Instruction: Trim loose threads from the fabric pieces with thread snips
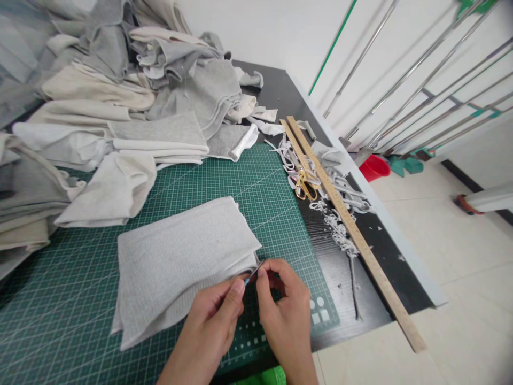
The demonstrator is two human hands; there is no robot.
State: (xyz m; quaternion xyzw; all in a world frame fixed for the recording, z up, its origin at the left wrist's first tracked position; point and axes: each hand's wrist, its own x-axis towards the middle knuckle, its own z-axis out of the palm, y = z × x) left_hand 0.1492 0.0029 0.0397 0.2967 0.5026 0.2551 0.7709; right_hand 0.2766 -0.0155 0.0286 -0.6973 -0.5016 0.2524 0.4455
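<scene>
A folded piece of light grey ribbed fabric (184, 251) lies on the green cutting mat (264, 187). My left hand (218, 315) is closed at its near right corner, thumb pressed against the fingers on a small, thin tool with a light blue part (247, 281). Its exact kind is too small to tell. The slim end points toward my right hand (284, 305). There the thumb and index finger pinch together beside the fabric's corner and a dark edge; what lies between them is partly hidden.
Heaped grey, white and beige fabric pieces (172, 80) cover the far left. Gold-handled scissors (305, 188), a long wooden ruler (352, 224), a shorter one beside it, and fabric scraps (339, 232) lie right of the mat. A red bucket (374, 167) stands on the floor.
</scene>
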